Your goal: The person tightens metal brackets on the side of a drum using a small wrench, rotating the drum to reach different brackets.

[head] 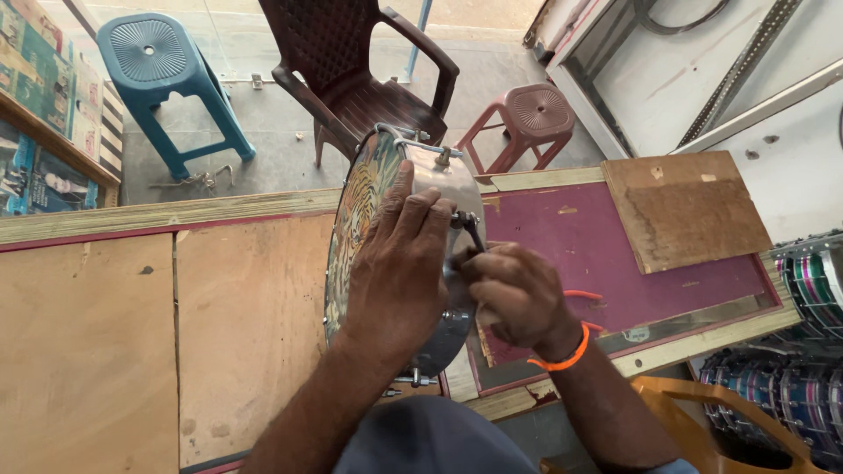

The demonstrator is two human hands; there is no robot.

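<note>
1. A drum point(378, 219) stands on its edge on a wood table point(255, 325). It is near the middle of the table, right in front of the person.
2. The drum's flat face looks to the left. It has a tiger picture point(356, 211) on it. The side of the drum is shiny metal.
3. The left hand point(399, 263) lies over the top of the drum. Its fingers are spread and curl over the shiny side. They hold the drum steady.
4. The right hand point(518, 294) is just to the right of the drum, touching its side. Its fingers are closed tight around a small dark tool point(472, 230). The tool's tip is at a metal rod on the drum's side.
5. An orange band point(566, 355) is on the right wrist.
6. To the right of the drum, the table has a dark red part point(606, 254). A wood board point(685, 206) lies on its far corner.
7. Past the table, on the floor, stand a blue stool point(158, 70), a brown chair point(351, 70) and a small red stool point(527, 118).
8. At the far right edge are more shiny drums point(812, 281), stacked up. An orange chair point(702, 417) is low on the right, near the person.
</note>
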